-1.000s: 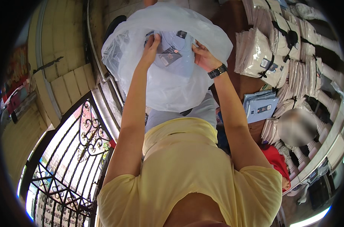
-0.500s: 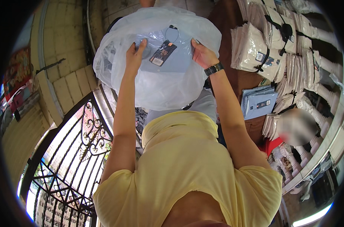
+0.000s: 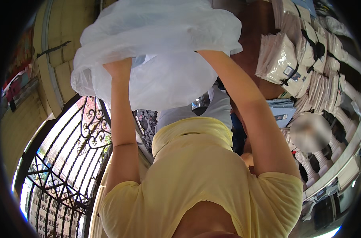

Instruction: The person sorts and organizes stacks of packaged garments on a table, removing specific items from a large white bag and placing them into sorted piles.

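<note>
A large translucent white plastic bag [image 3: 164,79] bulges in front of me at the top of the view. Both my arms reach into its mouth. My left hand [image 3: 119,66] shows only its back and wrist by the bag's left side; its fingers are hidden. From the right, my right forearm [image 3: 240,83] runs under the folded-over plastic, which covers the hand. Beside my left hand a small strip of light blue packaged garment [image 3: 138,61] shows inside the bag. What either hand grips there cannot be seen.
Bundles of clear-wrapped pale garments [image 3: 284,63], tied with black straps, stand at the right. Folded blue garments [image 3: 281,113] lie below them. A black wrought-iron gate [image 3: 65,174] fills the lower left, with a yellowish wall [image 3: 65,79] above it.
My hands and the blue packaged garment they held have gone farther forward into the bag, whose rim now covers them. The view has shifted slightly.
</note>
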Demonstrator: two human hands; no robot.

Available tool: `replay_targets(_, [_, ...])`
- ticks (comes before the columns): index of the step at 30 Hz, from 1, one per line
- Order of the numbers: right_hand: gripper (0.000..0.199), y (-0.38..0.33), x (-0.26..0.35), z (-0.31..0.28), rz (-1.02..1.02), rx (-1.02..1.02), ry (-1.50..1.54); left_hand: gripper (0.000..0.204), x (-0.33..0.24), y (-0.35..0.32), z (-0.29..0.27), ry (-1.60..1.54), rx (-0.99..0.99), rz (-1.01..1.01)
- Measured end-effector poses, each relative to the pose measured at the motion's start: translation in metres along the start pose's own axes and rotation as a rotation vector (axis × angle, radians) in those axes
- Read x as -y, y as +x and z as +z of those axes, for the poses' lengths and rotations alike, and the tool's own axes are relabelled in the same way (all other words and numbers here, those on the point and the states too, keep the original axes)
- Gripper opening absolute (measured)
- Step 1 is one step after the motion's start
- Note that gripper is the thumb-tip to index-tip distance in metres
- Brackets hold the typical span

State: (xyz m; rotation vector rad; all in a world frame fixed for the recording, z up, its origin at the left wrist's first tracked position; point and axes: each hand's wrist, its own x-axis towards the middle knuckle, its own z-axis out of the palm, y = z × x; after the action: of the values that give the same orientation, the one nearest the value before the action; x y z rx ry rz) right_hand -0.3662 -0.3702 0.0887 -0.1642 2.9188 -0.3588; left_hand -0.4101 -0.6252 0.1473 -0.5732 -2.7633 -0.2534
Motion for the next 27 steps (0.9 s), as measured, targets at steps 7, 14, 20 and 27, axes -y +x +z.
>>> replay_targets(7, [0.036, 0.101, 0.010, 0.048, -0.015, 0.474, -0.221, 0.037, -0.019, 0.074, 0.001, 0.056, 0.327, -0.291])
replay_targets(14, [0.037, 0.115, 0.008, 0.112, -0.018, 0.651, -0.322, 0.038, -0.019, 0.061, 0.011, -0.029, 0.220, -0.279])
replay_targets(20, [0.038, 0.113, 0.019, 0.135, -0.066, 0.634, -0.382, 0.031, -0.010, 0.060, 0.011, 0.010, 0.407, -0.305])
replay_targets(27, [0.039, 0.119, 0.013, 0.142, -0.059, 0.662, -0.389, 0.033, -0.011, 0.034, 0.011, -0.119, 0.388, -0.380])
